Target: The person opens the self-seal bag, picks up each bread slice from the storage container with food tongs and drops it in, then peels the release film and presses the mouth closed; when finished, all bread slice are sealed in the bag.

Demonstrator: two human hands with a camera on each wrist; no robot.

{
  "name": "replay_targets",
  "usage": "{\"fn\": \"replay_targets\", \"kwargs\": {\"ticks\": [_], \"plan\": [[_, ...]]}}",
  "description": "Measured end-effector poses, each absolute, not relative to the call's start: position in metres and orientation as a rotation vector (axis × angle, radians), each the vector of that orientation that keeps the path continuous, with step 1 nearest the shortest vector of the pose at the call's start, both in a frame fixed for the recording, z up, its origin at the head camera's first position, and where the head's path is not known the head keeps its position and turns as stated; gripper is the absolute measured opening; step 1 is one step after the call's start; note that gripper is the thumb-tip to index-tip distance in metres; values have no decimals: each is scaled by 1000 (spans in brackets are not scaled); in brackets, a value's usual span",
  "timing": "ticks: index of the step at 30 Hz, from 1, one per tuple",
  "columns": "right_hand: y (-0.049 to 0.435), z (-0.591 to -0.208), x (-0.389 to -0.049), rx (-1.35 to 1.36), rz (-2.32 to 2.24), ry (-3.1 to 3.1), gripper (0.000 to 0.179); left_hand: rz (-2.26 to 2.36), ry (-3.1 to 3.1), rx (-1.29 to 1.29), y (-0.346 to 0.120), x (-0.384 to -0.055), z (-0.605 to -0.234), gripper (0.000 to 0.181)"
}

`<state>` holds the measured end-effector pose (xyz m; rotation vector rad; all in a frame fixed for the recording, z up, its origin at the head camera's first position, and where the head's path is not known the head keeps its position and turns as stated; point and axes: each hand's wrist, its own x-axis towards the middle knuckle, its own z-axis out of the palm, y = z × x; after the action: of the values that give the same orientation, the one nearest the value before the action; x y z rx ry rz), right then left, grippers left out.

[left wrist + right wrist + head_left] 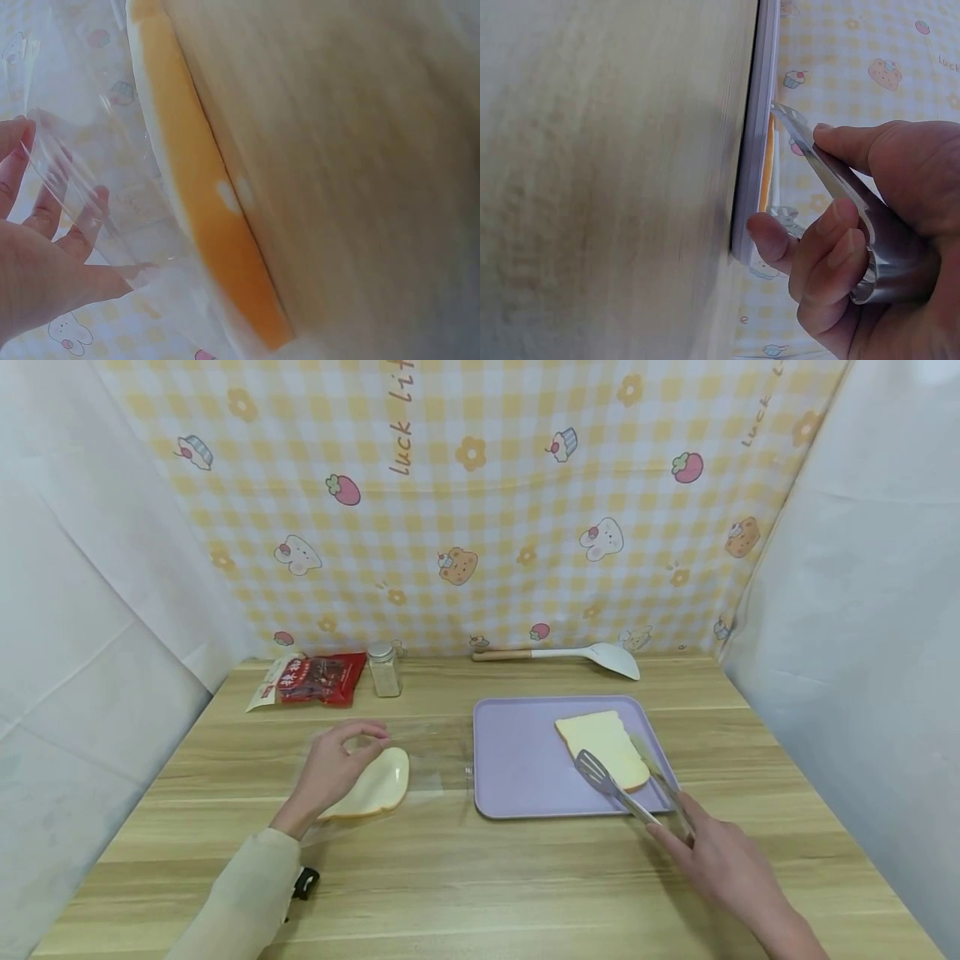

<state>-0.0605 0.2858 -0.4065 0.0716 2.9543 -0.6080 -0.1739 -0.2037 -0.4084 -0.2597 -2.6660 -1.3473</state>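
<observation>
On the purple tray [517, 760] lies a slice of bread [600, 739], with the heads of the metal tongs [595, 772] at either side of it. My right hand [723, 860] grips these tongs near their joined end, fingers curled round them in the right wrist view. Left of the tray, a second bread slice [384, 787] lies in a clear plastic bag [442, 760]. My left hand [337, 772] is over that slice and pinches the bag's film. In the left wrist view, the slice's brown crust [187, 165] shows beside the thin plastic.
Behind the left hand are a red food packet [322, 679] and a glass jar [386, 672] with a metal lid. A white spatula [611, 658] with a wooden handle lies behind the tray. A checked cloth [487, 527] hangs at the table's back edge.
</observation>
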Motion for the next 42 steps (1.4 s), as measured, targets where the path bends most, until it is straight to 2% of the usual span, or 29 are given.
{"fn": "replay_targets", "kwargs": {"ticks": [5, 16, 19, 26, 34, 42], "plan": [[285, -408, -58, 41, -623, 2986, 82, -1342, -2661, -258, -205, -173, -409, 17], [284, -405, -61, 0, -629, 2958, 86, -1304, -2651, -286, -207, -174, -407, 18], [284, -405, -60, -34, -630, 2971, 82, -1305, -2656, -280, -206, -173, -406, 18], [279, -403, -59, -253, -560, 3114, 68, -1321, -2685, -268, -205, -174, -404, 19], [273, -394, -70, -619, -487, 3162, 62, -1312, -2675, -279, -204, -174, -404, 18], [259, -382, -84, -777, -457, 3144, 55, -1319, -2689, -276, -206, -172, -403, 20]]}}
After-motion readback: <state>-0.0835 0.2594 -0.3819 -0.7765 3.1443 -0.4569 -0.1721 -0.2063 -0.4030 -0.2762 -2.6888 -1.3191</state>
